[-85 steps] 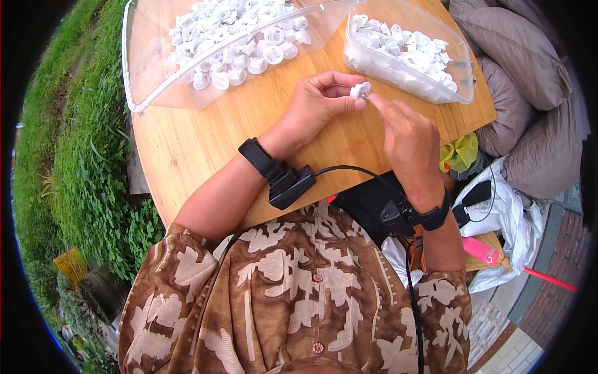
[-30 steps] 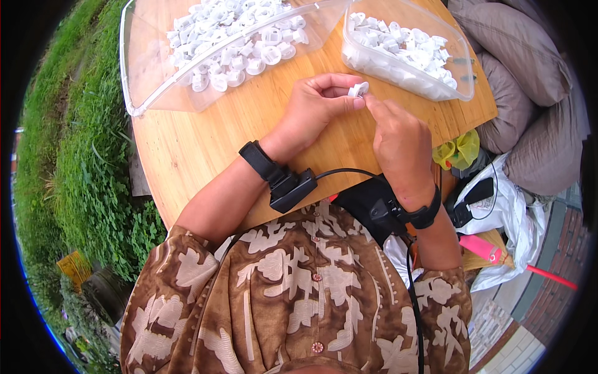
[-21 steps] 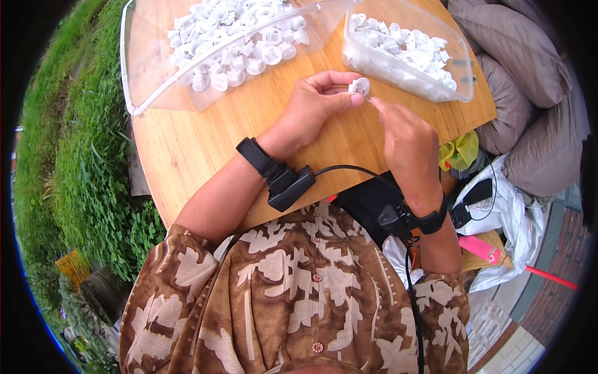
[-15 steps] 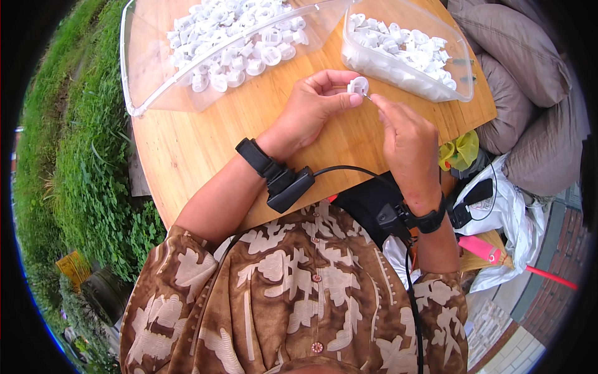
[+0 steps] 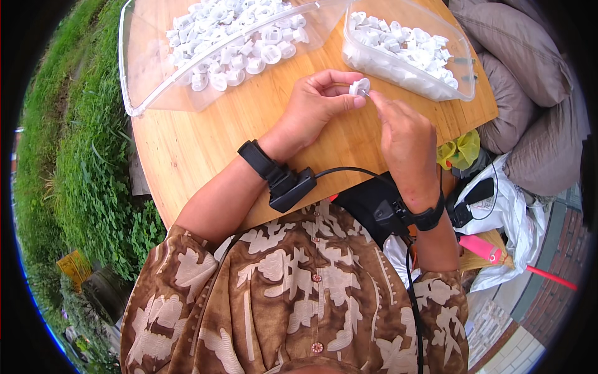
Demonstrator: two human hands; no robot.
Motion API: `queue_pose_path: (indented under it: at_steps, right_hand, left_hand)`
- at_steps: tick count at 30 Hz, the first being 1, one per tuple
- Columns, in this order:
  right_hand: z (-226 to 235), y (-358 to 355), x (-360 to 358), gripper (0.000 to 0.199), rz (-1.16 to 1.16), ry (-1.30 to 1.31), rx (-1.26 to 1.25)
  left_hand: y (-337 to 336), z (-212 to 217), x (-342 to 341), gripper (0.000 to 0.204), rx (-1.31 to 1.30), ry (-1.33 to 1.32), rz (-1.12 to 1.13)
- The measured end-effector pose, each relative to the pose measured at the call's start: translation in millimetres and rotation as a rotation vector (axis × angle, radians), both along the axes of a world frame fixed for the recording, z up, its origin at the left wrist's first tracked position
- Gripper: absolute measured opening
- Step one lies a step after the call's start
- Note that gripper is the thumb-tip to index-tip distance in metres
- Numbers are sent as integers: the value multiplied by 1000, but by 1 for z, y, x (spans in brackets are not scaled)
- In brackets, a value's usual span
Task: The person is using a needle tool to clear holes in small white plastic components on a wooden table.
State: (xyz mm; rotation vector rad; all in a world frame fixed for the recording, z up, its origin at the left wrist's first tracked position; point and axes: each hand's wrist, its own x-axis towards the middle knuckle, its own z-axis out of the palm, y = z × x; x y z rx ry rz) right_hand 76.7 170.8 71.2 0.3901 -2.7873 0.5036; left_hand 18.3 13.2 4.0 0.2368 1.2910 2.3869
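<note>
A small round white plastic part [image 5: 357, 86] is pinched between the thumb and fingers of my left hand [image 5: 314, 103], above the wooden table. My right hand [image 5: 405, 128] is closed close beside it, thumb and forefinger together on a thin dark metal piece [image 5: 365, 93] whose tip meets the white part. Most of that metal piece is hidden by my fingers, so its kind does not show. Both wrists wear black straps with small devices.
On the wooden table [image 5: 193, 156] stand a large clear tub [image 5: 152, 103] and a smaller clear tub [image 5: 405, 81], both holding many white plastic parts. Brown cushions [image 5: 529, 93], a yellow bag [image 5: 461, 151] and a white bag [image 5: 517, 212] lie to the right. A black cable [image 5: 349, 167] runs between my wrists.
My right hand has shifted slightly up and left, nearer the white part. The white part has turned a little in my left fingers.
</note>
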Motion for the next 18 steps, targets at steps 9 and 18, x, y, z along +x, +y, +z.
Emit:
queue_pose_path:
  at_steps: [9,18]
  right_hand:
    - [0,-5,2,27,-6,41,227]
    - [0,1,-3,28,29,-53,142]
  left_hand:
    - [2,0,3,30,-131,81,51]
    - [4,-4,2,31,-164,90,54]
